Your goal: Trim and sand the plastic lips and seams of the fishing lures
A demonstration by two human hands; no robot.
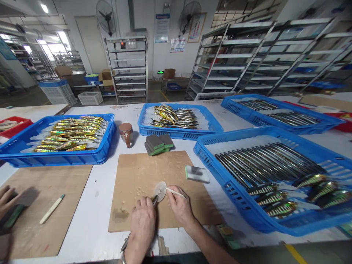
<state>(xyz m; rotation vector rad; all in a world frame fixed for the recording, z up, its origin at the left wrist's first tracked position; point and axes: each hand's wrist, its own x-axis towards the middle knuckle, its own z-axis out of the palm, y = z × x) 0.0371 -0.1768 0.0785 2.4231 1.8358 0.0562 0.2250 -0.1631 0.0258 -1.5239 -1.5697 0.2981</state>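
Observation:
My left hand [143,216] is closed around a dark fishing lure [155,200], most of it hidden by my fingers. The lure's clear rounded lip [160,191] points away from me over the cardboard. Between the fingers of my right hand [180,205] is a thin white stick-like tool [176,192]. Its tip meets or nearly meets the lip's right edge. Both hands are low over the cardboard sheet [137,172]. A white sanding block with a green edge [197,174] lies right of them, and several dark and green sanding blocks [156,143] are stacked beyond.
A blue tray of dark lures [205,146] stands close on the right. More blue trays of lures [108,156], [178,134] are left and ahead, near a brown cup [126,132]. At far left, another person's hand [7,200] is by a second cardboard sheet [63,220] with a white-handled tool [52,209].

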